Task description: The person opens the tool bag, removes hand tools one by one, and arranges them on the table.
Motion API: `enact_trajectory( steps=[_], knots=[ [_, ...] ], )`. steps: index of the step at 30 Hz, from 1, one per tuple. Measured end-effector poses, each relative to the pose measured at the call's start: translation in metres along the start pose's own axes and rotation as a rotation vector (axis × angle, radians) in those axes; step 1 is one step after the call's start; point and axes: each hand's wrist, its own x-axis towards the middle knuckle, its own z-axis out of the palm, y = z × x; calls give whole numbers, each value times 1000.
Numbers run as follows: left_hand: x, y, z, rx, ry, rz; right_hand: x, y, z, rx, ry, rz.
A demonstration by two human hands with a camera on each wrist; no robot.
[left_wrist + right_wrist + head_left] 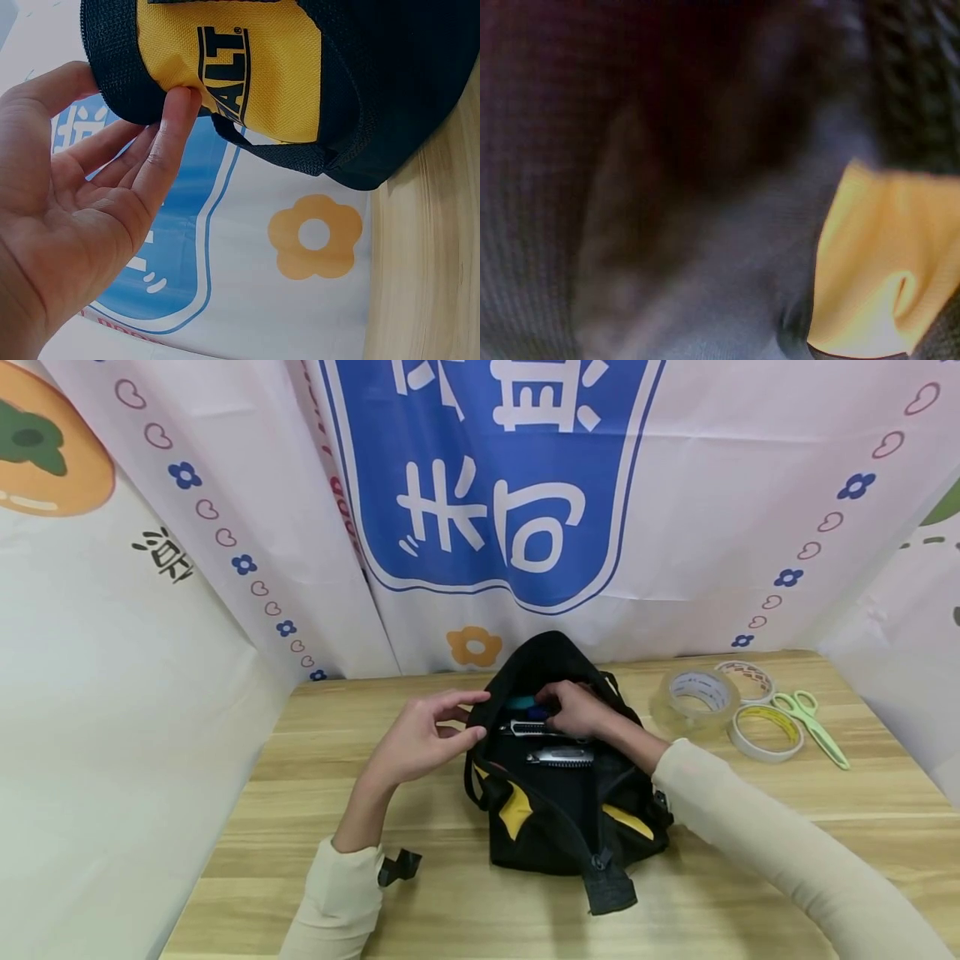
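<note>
A black and yellow tool bag (540,852) stands unzipped on the wooden table, its mouth gaping. My left hand (423,735) pinches the left rim, and in the left wrist view the thumb presses the yellow panel (277,75) beside the black zip edge (112,67). Inside the bag, my right hand (577,710) has curled fingers at a teal piece (520,702) and a dark blue piece (536,714); I cannot tell whether it grips either. Two utility knives lie below it, one black and silver (525,727), one silver (561,758). Blurred dark fabric fills most of the right wrist view.
Right of the bag are a large clear tape roll (701,695), two smaller tape rolls (767,733) and pale green scissors (821,735). A printed white cloth (675,543) hangs behind the table. The bag's zip end flap (609,892) hangs toward the front.
</note>
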Motion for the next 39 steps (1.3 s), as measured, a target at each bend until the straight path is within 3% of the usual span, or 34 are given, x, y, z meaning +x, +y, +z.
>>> enact_trajectory(
  steps=[11, 20, 39],
  knots=[
    [1, -1, 0, 2, 4, -2, 2, 1, 4, -33, -1, -34],
    [1, -1, 0, 7, 5, -1, 4, 2, 8, -76, 75, -81],
    [-1, 1, -2, 11, 6, -1, 6, 3, 12, -22, 145, -129]
  ],
)
